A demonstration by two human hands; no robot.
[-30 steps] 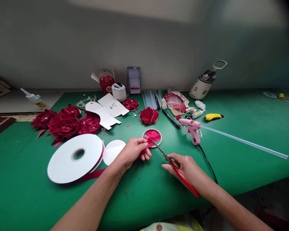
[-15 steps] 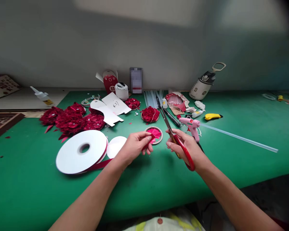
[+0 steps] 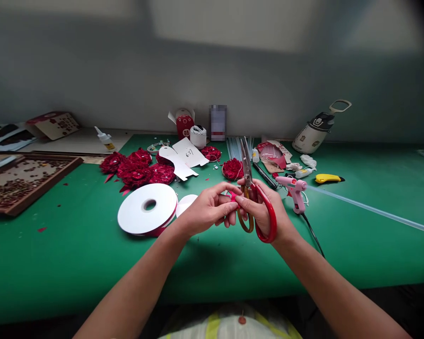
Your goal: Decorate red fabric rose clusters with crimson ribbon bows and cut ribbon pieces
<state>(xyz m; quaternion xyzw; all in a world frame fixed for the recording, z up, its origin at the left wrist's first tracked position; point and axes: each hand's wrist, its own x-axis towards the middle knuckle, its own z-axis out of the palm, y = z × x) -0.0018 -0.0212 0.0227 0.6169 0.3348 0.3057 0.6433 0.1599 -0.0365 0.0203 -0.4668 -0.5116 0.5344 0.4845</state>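
My left hand is closed, pinching a small piece of bright red ribbon in front of me. Right beside it, my right hand grips a pair of scissors with red and brownish-yellow handles, the blades pointing up and away. My right thumb and fingertips meet the ribbon piece too. Behind the hands lies a dark red ribbon flower. Left of them rests a large white ribbon spool with dark red ribbon, next to a white disc. The ring behind my fingers is mostly hidden.
Several dark red flowers lie at the left, near white card pieces. A pink glue gun with a long clear stick, a yellow cutter and a tilted bottle are at the right. A wooden tray sits far left.
My hands have come together at the ribbon piece, and the scissors have turned more upright. The view has swung left, so the tabletop things appear further right.
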